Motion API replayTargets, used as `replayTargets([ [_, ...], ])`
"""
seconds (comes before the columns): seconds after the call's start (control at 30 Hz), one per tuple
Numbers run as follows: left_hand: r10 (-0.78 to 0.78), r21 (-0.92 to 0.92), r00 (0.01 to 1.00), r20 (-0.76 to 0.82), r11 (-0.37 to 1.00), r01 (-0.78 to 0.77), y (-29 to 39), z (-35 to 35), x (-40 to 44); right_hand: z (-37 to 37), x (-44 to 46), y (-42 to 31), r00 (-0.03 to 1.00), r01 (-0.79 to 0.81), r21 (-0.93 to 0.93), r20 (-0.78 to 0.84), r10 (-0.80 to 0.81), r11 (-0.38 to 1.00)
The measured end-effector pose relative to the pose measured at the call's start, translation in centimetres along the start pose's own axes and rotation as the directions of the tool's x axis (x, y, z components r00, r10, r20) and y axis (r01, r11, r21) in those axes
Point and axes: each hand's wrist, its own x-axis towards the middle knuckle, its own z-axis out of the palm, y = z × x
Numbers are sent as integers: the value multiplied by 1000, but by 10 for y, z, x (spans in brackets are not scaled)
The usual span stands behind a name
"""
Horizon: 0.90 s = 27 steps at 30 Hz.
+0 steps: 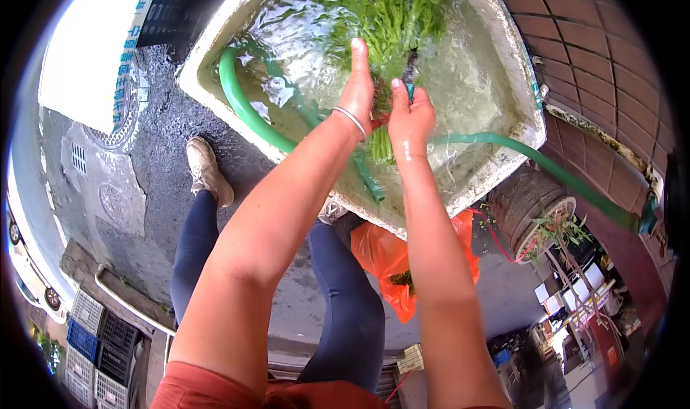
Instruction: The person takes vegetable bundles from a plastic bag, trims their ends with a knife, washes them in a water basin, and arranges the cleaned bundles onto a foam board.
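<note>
A bundle of leafy green vegetables [392,21] lies in the water of a white-rimmed basin [528,114], its stems toward me. My left hand [359,89] is at the left side of the stems, thumb raised, its palm against them and its other fingers hidden. My right hand [411,121] is closed at the right side of the stems, with something small and teal at its fingertips. A bit of red shows between the two hands, around the stems. The stem ends stick out below my hands.
A green hose [248,114] curves over the basin's left rim, and another stretch [560,170] crosses the right rim. An orange plastic bag [381,254] is below the basin. A plant pot [528,204] stands at right, beside a tiled wall [575,49]. Crates [86,337] are stacked lower left.
</note>
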Motion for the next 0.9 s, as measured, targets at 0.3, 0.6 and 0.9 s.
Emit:
replayTargets([
  [0.3, 256, 489, 964, -77, 852, -188, -44, -10, 41, -44, 33, 75, 930, -335, 384, -13, 367, 861],
  [0.6, 217, 488, 974, -61, 858, -160, -23, 22, 23, -44, 3, -8, 933, -360, 393, 179, 314, 846],
  [0.9, 144, 265, 965, 219, 943, -201, 30, -59, -3, -8, 23, 12, 754, -650, 526, 360, 549, 548],
])
